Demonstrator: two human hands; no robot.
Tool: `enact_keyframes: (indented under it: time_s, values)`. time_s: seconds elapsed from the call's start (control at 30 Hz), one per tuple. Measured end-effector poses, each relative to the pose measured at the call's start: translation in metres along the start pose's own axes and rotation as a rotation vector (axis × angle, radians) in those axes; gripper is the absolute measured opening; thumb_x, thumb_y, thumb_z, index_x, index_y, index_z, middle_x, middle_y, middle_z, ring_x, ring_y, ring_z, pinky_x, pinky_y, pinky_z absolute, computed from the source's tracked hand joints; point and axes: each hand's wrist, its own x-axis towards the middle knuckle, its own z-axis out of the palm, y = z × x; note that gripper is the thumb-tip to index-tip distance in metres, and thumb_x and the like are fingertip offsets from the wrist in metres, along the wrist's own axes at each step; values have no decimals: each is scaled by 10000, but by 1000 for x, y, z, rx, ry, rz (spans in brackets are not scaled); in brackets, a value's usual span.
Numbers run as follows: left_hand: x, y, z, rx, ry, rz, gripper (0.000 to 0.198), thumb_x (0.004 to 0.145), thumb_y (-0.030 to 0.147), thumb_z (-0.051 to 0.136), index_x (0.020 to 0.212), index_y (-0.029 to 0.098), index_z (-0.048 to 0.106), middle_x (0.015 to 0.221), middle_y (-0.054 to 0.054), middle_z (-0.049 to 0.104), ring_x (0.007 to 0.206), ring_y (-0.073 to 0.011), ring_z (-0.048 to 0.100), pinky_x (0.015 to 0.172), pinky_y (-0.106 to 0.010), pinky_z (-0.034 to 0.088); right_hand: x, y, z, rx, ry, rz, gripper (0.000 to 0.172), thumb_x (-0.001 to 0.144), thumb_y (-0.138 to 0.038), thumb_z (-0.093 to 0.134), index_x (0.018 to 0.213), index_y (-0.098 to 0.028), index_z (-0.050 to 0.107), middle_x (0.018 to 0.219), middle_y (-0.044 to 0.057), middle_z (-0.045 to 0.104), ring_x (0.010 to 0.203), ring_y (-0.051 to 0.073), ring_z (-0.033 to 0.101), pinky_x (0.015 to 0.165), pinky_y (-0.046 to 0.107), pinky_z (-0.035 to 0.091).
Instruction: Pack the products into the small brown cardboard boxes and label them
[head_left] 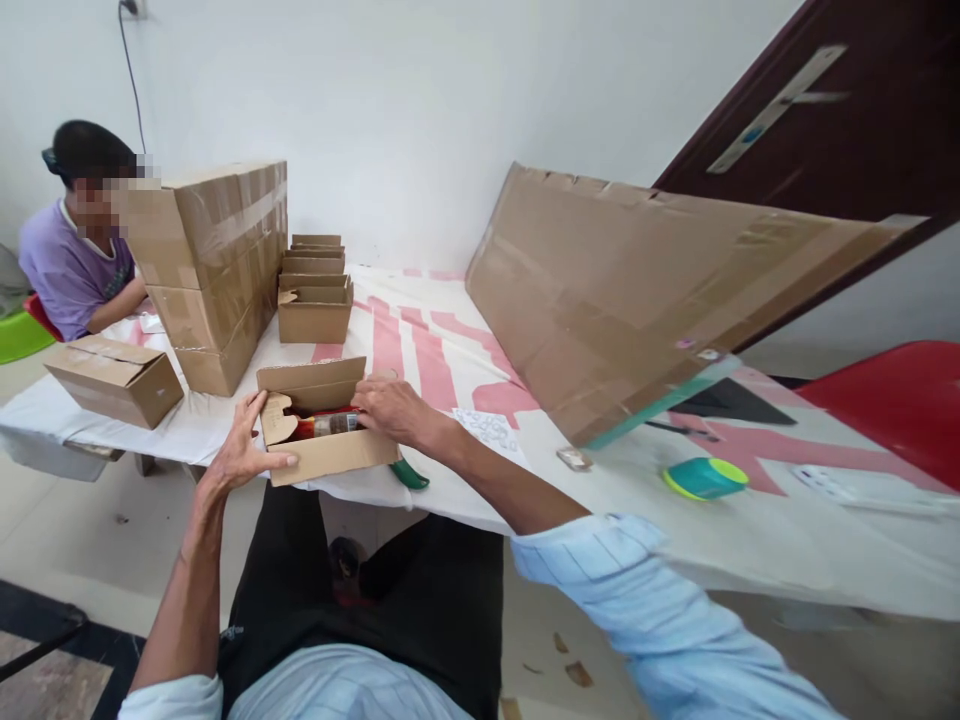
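An open cardboard box (pixel 341 458) sits at the table's near edge with its long back flap raised. Inside lies something in red, dark and clear packaging (pixel 330 425), whose kind I cannot make out. My left hand (pixel 244 445) grips the box's left end, thumb along the front wall and fingers up by the side flap. At the other end, my right hand (pixel 394 408) has its fingers bent over the right edge, closed on the box there; its fingertips are partly hidden. A curved green handle-like object (pixel 410 475) pokes out beside the box's right end.
Small open boxes (pixel 315 318) stand in a row behind. Taped cartons (pixel 225 260) are stacked at left, near a closed box (pixel 116 380) and a seated person (pixel 71 260). A large cardboard sheet (pixel 637 290) leans at right, by a teal-and-yellow tape roll (pixel 705 478).
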Motion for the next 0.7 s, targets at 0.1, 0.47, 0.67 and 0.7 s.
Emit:
enact_keyframes:
  time_s: [0.1,0.47,0.67,0.7]
  values:
    - [0,-1,0,-11,10,2,1313,639,683,951,1725,278,336,1751,-179,244,1627,-474,299,1206,-597,495,23,-9,-6,-7,-192,29,218,959,-242,724,1125,-127,806,1212,185,781,1104,302,727,870,349,534]
    - [2,-2,0,2,-3,2,1305,655,645,951,1730,255,321,1751,-192,245,1640,-461,281,1253,-611,438,40,-15,-3,49,-162,68,142,760,-85,766,824,-196,827,824,135,814,893,307,780,807,375,534]
    - [4,-3,-2,8,2,-3,1303,658,654,949,1726,244,326,1756,-198,256,1633,-471,297,1231,-593,471,29,8,-7,285,24,-69,153,849,-159,667,848,-221,807,982,45,818,943,202,714,796,277,466]
    - [5,-3,-2,7,0,1,1307,655,656,949,1726,245,323,1753,-197,265,1631,-468,303,1234,-593,467,26,13,-10,370,83,-85,159,858,-165,647,871,-211,799,981,44,807,925,195,697,798,277,461]
